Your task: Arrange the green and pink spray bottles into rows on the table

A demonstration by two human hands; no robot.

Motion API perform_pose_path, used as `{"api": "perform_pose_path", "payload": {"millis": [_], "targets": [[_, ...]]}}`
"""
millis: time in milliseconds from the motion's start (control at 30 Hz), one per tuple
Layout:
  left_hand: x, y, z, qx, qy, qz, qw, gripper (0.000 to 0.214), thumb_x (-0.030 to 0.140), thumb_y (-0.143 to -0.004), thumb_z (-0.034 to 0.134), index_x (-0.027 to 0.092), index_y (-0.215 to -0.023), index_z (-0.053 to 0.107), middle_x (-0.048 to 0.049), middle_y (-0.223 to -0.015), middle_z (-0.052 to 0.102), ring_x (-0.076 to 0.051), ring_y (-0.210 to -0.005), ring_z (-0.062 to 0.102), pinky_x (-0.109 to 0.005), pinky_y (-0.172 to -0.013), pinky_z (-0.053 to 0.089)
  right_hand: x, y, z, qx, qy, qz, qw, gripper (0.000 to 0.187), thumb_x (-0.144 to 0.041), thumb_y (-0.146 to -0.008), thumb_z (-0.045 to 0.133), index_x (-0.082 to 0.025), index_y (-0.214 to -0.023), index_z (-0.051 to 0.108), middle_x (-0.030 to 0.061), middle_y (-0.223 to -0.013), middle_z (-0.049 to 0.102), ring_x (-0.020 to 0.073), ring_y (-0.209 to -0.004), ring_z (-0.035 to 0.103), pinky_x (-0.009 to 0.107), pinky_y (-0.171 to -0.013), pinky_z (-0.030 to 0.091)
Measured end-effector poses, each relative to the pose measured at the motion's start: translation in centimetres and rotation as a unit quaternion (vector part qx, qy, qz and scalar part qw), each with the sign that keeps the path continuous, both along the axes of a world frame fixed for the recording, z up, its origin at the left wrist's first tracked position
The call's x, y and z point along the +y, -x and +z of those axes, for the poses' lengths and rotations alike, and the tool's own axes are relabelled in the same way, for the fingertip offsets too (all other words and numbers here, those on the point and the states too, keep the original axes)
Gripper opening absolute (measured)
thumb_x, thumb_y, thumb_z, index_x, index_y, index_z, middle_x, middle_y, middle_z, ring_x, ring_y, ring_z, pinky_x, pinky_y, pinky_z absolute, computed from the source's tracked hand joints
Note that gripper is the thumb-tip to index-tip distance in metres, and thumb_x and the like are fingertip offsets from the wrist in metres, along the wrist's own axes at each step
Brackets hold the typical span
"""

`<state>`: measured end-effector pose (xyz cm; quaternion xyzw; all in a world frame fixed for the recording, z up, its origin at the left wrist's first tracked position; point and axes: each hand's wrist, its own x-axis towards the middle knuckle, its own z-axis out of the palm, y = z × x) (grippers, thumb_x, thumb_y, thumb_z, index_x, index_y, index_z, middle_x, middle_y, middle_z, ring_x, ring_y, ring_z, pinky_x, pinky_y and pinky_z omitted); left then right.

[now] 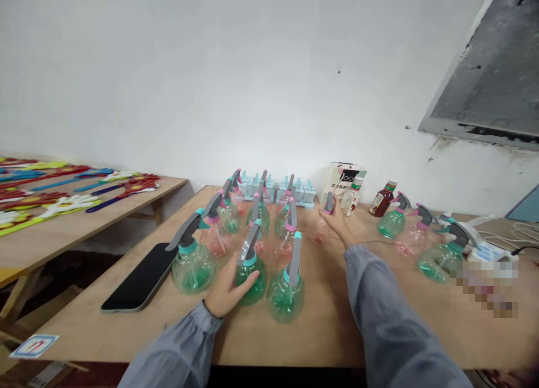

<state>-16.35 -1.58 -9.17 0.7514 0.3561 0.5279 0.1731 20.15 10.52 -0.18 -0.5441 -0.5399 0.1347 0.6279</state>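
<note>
Several round spray bottles, green and pink with grey triggers, stand in rows on a wooden table (320,326). My left hand (227,290) is wrapped round the side of a green spray bottle (251,275) in the front row. My right hand (334,219) reaches further back and is closed on the neck of a pink spray bottle (322,226) standing to the right of the group. Both arms wear grey sleeves.
A black phone (141,278) lies at the table's left. Three more spray bottles (440,256) stand at the right by cables. Light blue moulds (280,188), a white box (342,180) and small drink bottles (382,199) line the wall. Coloured hand clappers (63,191) cover a left table.
</note>
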Motion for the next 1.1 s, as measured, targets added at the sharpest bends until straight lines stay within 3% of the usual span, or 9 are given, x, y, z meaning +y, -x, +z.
{"api": "perform_pose_path", "payload": {"millis": [167,300,433,533,600,767,967,1100], "targets": [[0.2,0.0,0.0,-0.001,0.002,0.001,1.000,0.059,0.055,-0.099,0.063,0.020,-0.146,0.059,-0.0136,-0.125,0.078,-0.030,-0.119,0.074,-0.044,-0.109,0.058,-7.3,-1.9,-3.1,0.027,0.022,0.010,0.999,0.029,-0.044,-0.065,0.079,-0.029,-0.083,0.062,-0.0026,-0.072,0.065,0.0211,-0.071,0.060,0.040,-0.074,0.057],[0.4,0.1,-0.4,-0.007,0.000,0.009,1.000,0.054,0.054,-0.099,0.063,0.020,-0.142,0.061,-0.0112,-0.120,0.079,-0.029,-0.113,0.076,-0.043,-0.103,0.061,-10.1,-2.3,-4.2,0.088,0.023,0.031,0.995,0.036,-0.044,-0.062,0.085,-0.032,-0.092,0.069,-0.0008,-0.078,0.069,0.0242,-0.077,0.064,0.042,-0.075,0.058],[0.5,0.2,-0.6,-0.002,-0.008,0.022,1.000,0.053,0.055,-0.098,0.064,0.021,-0.138,0.063,-0.0123,-0.128,0.078,-0.031,-0.120,0.074,-0.046,-0.106,0.059,-11.1,-1.0,-3.3,0.166,0.013,0.096,0.981,0.044,-0.050,-0.063,0.086,-0.030,-0.101,0.074,0.0035,-0.097,0.079,0.0295,-0.097,0.074,0.042,-0.079,0.061],[0.5,0.2,-0.6,0.001,-0.006,0.026,1.000,0.053,0.055,-0.097,0.065,0.021,-0.137,0.064,-0.0130,-0.129,0.077,-0.033,-0.122,0.074,-0.048,-0.108,0.059,-11.7,0.2,-2.3,0.189,-0.008,0.112,0.975,0.049,-0.054,-0.063,0.088,-0.031,-0.104,0.076,0.0051,-0.105,0.081,0.0310,-0.105,0.076,0.038,-0.074,0.062],[0.5,0.3,-0.6,0.001,-0.004,0.029,1.000,0.053,0.056,-0.096,0.066,0.020,-0.135,0.065,-0.0134,-0.127,0.078,-0.034,-0.123,0.073,-0.050,-0.110,0.057,-12.1,0.7,-1.9,0.184,-0.024,0.099,0.978,0.050,-0.057,-0.062,0.090,-0.030,-0.101,0.075,0.0042,-0.101,0.081,0.0293,-0.099,0.077,0.036,-0.070,0.061],[0.5,0.2,-0.7,0.001,0.004,0.027,1.000,0.052,0.056,-0.097,0.064,0.020,-0.134,0.065,-0.0137,-0.130,0.076,-0.034,-0.125,0.072,-0.051,-0.113,0.055,-12.5,0.8,-1.5,0.228,-0.039,0.048,0.972,0.050,-0.065,-0.060,0.091,-0.026,-0.080,0.068,0.0004,-0.073,0.074,0.0193,-0.063,0.068,0.031,-0.055,0.054],[0.7,0.3,-0.9,-0.001,0.000,0.033,0.999,0.056,0.057,-0.096,0.065,0.019,-0.137,0.064,-0.0151,-0.133,0.075,-0.034,-0.128,0.071,-0.052,-0.114,0.055,-13.0,0.8,-1.4,0.216,-0.005,0.070,0.974,0.050,-0.060,-0.058,0.095,-0.026,-0.087,0.073,0.0030,-0.088,0.079,0.0218,-0.077,0.072,0.030,-0.058,0.055],[0.7,0.3,-0.9,-0.001,0.004,0.034,0.999,0.056,0.058,-0.096,0.065,0.019,-0.137,0.064,-0.0146,-0.131,0.076,-0.034,-0.127,0.071,-0.051,-0.114,0.055,-13.1,1.0,-1.7,0.229,-0.006,0.058,0.972,0.047,-0.064,-0.064,0.091,-0.024,-0.078,0.071,0.0025,-0.078,0.075,0.0187,-0.065,0.067,0.030,-0.053,0.052]]}}
